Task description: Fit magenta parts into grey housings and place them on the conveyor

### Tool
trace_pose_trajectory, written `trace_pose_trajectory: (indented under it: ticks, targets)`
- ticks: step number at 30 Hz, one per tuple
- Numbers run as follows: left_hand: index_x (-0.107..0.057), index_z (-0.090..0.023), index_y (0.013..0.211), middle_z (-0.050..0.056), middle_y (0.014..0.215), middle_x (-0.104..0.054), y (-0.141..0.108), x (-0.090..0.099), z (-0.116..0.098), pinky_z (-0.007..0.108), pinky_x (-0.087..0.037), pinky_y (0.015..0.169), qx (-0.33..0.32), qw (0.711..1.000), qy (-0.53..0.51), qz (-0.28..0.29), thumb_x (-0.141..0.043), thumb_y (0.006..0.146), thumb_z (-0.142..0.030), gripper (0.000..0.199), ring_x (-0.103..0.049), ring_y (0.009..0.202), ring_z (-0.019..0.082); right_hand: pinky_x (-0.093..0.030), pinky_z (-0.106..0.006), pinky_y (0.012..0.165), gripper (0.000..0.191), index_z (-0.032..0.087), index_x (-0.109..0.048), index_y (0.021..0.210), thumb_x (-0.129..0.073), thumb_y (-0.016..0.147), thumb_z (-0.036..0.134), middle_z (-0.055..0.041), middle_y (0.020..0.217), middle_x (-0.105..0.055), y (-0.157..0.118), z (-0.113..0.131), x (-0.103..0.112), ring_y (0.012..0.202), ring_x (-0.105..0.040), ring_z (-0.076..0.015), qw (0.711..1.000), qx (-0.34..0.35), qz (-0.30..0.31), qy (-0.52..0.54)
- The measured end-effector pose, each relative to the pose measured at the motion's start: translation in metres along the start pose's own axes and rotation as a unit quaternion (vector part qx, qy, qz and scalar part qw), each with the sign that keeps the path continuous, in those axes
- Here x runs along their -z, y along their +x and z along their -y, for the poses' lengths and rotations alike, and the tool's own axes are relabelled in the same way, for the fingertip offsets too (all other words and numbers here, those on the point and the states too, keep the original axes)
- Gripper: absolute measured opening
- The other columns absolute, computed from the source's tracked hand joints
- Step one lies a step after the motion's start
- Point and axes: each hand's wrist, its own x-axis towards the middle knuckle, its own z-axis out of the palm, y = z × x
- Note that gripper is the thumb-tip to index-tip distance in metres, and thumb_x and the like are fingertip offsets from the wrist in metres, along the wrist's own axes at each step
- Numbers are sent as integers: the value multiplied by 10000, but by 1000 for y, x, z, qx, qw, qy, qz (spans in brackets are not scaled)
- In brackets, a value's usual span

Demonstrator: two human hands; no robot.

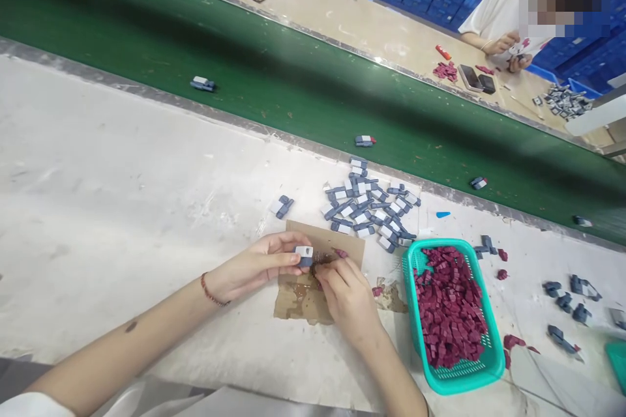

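My left hand (261,266) is closed around a small grey-and-white plastic part (304,253), pinched between thumb and fingers with its white face up. Just to its right, my right hand (349,293) has its fingertips pressed together low over a stained cardboard sheet (296,303). What those fingertips hold is mostly hidden; a trace of maroon shows by them. A dark, wet-looking patch (320,260) lies on the cardboard beside the fingertips. One maroon piece (341,253) shows just beyond my right fingers.
Beyond the cardboard lies a pile of grey-and-white parts (364,205). A teal basket (496,365) of maroon pieces (450,306) stands at right, near scattered grey parts (565,301). A green conveyor belt (283,94) carries several parts. Across it, a person (499,26) handles small pieces.
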Motion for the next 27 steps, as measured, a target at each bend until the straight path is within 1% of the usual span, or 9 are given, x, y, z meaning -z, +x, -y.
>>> trace_pose_trajectory:
  ticks: [4, 7, 9, 11, 14, 16, 18, 21, 27]
  targets:
    - [-624, -169, 831, 11, 806, -675, 2, 0, 3, 241, -533, 703, -11, 1000, -3, 16, -885, 578, -304, 388, -648, 718, 138, -514, -303, 651, 239, 171, -643, 895, -422, 957, 108, -74, 772, -650, -1, 0, -1, 721, -565, -199, 1000, -3, -3, 12]
    - [-604, -156, 785, 24, 787, -694, 3, 0, 5, 199, -516, 593, -28, 999, 15, 18, -891, 562, -328, 402, -629, 674, 126, -514, -304, 647, 239, 160, -654, 888, -431, 949, 99, -84, 776, -659, -1, -1, -2, 723, -573, -199, 999, -1, -16, 30]
    - [-619, -156, 823, 26, 809, -697, 4, 0, 6, 182, -498, 524, -39, 999, 30, 14, -885, 562, -342, 416, -611, 642, 119, -519, -310, 670, 225, 166, -667, 887, -458, 941, 104, -81, 789, -672, -1, -2, -2, 738, -589, -198, 998, -14, -32, 57]
    - [-644, -159, 885, 21, 836, -693, 5, 1, 9, 187, -513, 527, -56, 997, 44, 4, -877, 570, -358, 439, -602, 631, 111, -527, -313, 691, 183, 183, -686, 876, -518, 921, 126, -66, 792, -687, -1, -3, 0, 742, -613, -190, 991, -53, -51, 115]
    - [-660, -156, 883, 9, 806, -681, 6, 1, 14, 224, -560, 618, -80, 995, 61, -11, -861, 593, -382, 419, -623, 658, 120, -540, -295, 698, 97, 208, -721, 828, -643, 840, 151, -41, 794, -710, -1, -3, 4, 736, -654, -173, 951, -175, -105, 233]
    - [-646, -155, 848, 2, 759, -672, 6, 1, 18, 244, -573, 651, -93, 993, 74, -11, -845, 618, -392, 386, -636, 655, 127, -548, -283, 686, 70, 219, -738, 790, -700, 776, 161, -33, 791, -725, 1, -2, 6, 740, -673, -173, 903, -257, -147, 310]
    - [-627, -157, 837, -1, 742, -668, 6, -1, 22, 240, -573, 639, -110, 990, 88, -6, -826, 648, -393, 362, -637, 634, 123, -556, -278, 664, 70, 224, -749, 764, -731, 724, 170, -30, 778, -737, 3, -1, 8, 732, -685, -178, 856, -310, -170, 378]
    - [-610, -159, 831, 23, 785, -680, 4, -4, 28, 219, -564, 585, -141, 983, 117, 1, -791, 697, -377, 313, -638, 637, 124, -562, -269, 611, 84, 221, -755, 738, -751, 673, 168, -28, 750, -743, 6, 1, 8, 676, -690, -175, 810, -341, -182, 441]
    - [-605, -158, 792, 42, 813, -674, 3, -5, 32, 227, -573, 600, -192, 964, 181, -14, -764, 711, -297, 226, -660, 718, 155, -576, -265, 586, 95, 217, -754, 733, -759, 665, 150, -38, 753, -756, 8, 7, 2, 672, -706, -182, 785, -338, -198, 480]
